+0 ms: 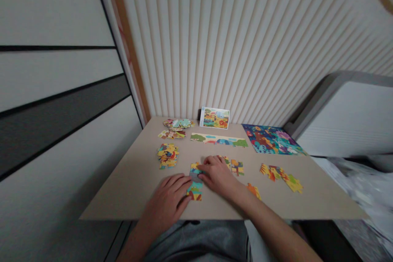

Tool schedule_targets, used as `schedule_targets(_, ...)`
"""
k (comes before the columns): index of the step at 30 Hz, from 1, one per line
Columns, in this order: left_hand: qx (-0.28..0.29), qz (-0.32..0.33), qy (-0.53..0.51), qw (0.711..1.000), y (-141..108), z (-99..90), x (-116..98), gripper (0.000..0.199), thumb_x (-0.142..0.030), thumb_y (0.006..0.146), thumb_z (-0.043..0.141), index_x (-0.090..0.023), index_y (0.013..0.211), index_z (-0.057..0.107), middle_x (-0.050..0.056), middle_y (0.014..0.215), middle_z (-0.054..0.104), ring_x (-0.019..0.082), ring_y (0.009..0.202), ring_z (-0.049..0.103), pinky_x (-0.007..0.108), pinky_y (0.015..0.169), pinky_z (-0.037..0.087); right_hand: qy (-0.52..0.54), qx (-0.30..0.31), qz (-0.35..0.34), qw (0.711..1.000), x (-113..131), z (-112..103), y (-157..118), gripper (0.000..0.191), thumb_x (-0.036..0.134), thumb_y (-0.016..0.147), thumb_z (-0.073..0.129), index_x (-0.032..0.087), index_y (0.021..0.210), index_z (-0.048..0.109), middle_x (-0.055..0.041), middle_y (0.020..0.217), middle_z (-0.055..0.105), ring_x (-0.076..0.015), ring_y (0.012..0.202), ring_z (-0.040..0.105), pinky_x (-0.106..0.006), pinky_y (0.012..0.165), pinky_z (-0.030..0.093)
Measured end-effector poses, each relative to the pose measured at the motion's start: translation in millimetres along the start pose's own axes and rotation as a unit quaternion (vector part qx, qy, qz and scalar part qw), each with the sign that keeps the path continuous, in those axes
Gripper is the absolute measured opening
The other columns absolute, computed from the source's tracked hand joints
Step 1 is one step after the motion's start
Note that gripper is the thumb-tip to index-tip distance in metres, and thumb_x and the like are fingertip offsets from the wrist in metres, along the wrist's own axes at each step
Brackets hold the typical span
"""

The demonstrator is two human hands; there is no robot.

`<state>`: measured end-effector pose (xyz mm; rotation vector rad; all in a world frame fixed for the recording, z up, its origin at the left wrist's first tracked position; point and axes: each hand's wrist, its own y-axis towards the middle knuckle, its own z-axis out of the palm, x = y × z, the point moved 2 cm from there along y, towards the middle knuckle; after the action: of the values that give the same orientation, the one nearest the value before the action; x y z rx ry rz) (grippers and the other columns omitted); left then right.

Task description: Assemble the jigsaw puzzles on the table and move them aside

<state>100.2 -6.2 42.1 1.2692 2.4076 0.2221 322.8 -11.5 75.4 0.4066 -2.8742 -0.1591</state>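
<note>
Recording left hand (167,196) flat against, and right hand (217,176) pressed onto, jigsaw pieces (194,191) on the table (123,196), with apparently a puzzle box (215,118) propped upright beyond.

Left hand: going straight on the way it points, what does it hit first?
The left hand would first meet the puzzle piece just past its fingertips, though depth is unclear; the right hand lies just beyond.

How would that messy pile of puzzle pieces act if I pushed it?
The pile of puzzle pieces would probably slide apart, because the pieces lie loosely and crookedly on top of each other. Each piece looks thin and flat, probably light cardboard, so it should feel fairly stiff and is unlikely to roll.
</note>
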Motion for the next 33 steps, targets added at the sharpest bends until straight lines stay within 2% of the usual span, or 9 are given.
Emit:
schedule_targets(2, 0.0, -0.001, -0.001, 1.0, -0.3, 0.5, 0.6, 0.038, -0.033, 0.1, 0.053, -0.027, 0.137, 0.057, 0.004, 0.137, 0.063, 0.025, 0.128, 0.053, 0.046, 0.109, 0.042, -0.006, -0.027, 0.032, 0.999, -12.0, -6.2, -5.0, 0.025, 0.035, 0.099, 0.058, 0.027, 0.119, 0.072, -0.0093, 0.11, 0.062, -0.0248, 0.107, 0.054, -0.039, 0.097, 0.036)
schedule_targets(6, -0.003, -0.007, 0.002, 1.0, -1.2, 1.0, 0.9, 0.037, -0.033, 0.1, 0.053, -0.027, 0.136, 0.058, 0.004, 0.138, 0.062, 0.024, 0.128, 0.053, 0.045, 0.11, 0.043, -0.02, -0.041, 0.113, 0.993, -55.1, -20.1, -17.6, 0.029, 0.036, 0.099, 0.057, 0.024, 0.12, 0.072, -0.0113, 0.114, 0.064, -0.026, 0.108, 0.056, -0.04, 0.096, 0.039)
schedule_targets(10, -0.012, -0.005, 0.007, 1.0, -1.8, 3.1, 2.2, 0.038, -0.033, 0.1, 0.053, -0.026, 0.137, 0.058, 0.005, 0.142, 0.059, 0.024, 0.131, 0.052, 0.046, 0.112, 0.041, -0.006, -0.046, 0.124, 0.991, -84.3, -28.6, -32.3, 0.039, 0.041, 0.098, 0.058, 0.023, 0.131, 0.066, -0.0133, 0.125, 0.064, -0.0283, 0.118, 0.056, -0.042, 0.103, 0.041)
schedule_targets(15, -0.013, -0.003, 0.003, 1.0, -1.7, 6.3, 5.2, 0.039, -0.035, 0.1, 0.053, -0.026, 0.138, 0.058, 0.005, 0.141, 0.061, 0.025, 0.13, 0.053, 0.046, 0.11, 0.043, 0.047, -0.023, 0.079, 0.995, -82.0, -22.9, -40.4, 0.059, 0.047, 0.09, 0.067, 0.024, 0.144, 0.056, -0.0127, 0.14, 0.058, -0.0289, 0.129, 0.053, -0.044, 0.11, 0.038)
schedule_targets(18, -0.019, -0.005, 0.001, 1.0, -2.1, 7.1, 6.0, 0.039, -0.035, 0.099, 0.054, -0.027, 0.137, 0.059, 0.006, 0.14, 0.062, 0.025, 0.129, 0.054, 0.047, 0.11, 0.044, 0.071, -0.009, 0.087, 0.994, -79.6, -17.6, -38.1, 0.067, 0.044, 0.085, 0.073, 0.024, 0.146, 0.054, -0.0132, 0.142, 0.058, -0.0297, 0.131, 0.052, -0.045, 0.111, 0.037)
schedule_targets(22, -0.02, -0.006, 0.0, 1.0, -2.7, 7.5, 5.9, 0.038, -0.035, 0.099, 0.055, -0.027, 0.135, 0.06, 0.006, 0.138, 0.062, 0.025, 0.129, 0.054, 0.047, 0.11, 0.044, 0.096, 0.005, 0.106, 0.99, -82.0, -14.6, -36.8, 0.068, 0.041, 0.085, 0.074, 0.025, 0.148, 0.052, -0.0134, 0.14, 0.059, -0.0297, 0.129, 0.054, -0.045, 0.11, 0.038)
schedule_targets(28, -0.016, -0.008, -0.003, 1.0, -2.3, 6.8, 5.4, 0.037, -0.035, 0.099, 0.054, -0.027, 0.135, 0.06, 0.005, 0.139, 0.062, 0.025, 0.129, 0.054, 0.048, 0.11, 0.043, 0.11, -0.007, 0.092, 0.99, -89.5, -14.0, -41.8, 0.068, 0.043, 0.088, 0.07, 0.025, 0.15, 0.049, -0.0132, 0.144, 0.055, -0.0293, 0.133, 0.051, -0.045, 0.112, 0.036)
schedule_targets(33, -0.018, -0.01, -0.006, 1.0, -3.0, 8.3, 6.6, 0.037, -0.035, 0.099, 0.055, -0.028, 0.134, 0.061, 0.005, 0.138, 0.062, 0.025, 0.128, 0.055, 0.048, 0.11, 0.044, 0.12, -0.009, 0.098, 0.988, -93.3, -13.2, -42.2, 0.063, 0.039, 0.089, 0.069, 0.023, 0.147, 0.052, -0.014, 0.138, 0.061, -0.0293, 0.128, 0.055, -0.046, 0.109, 0.039)
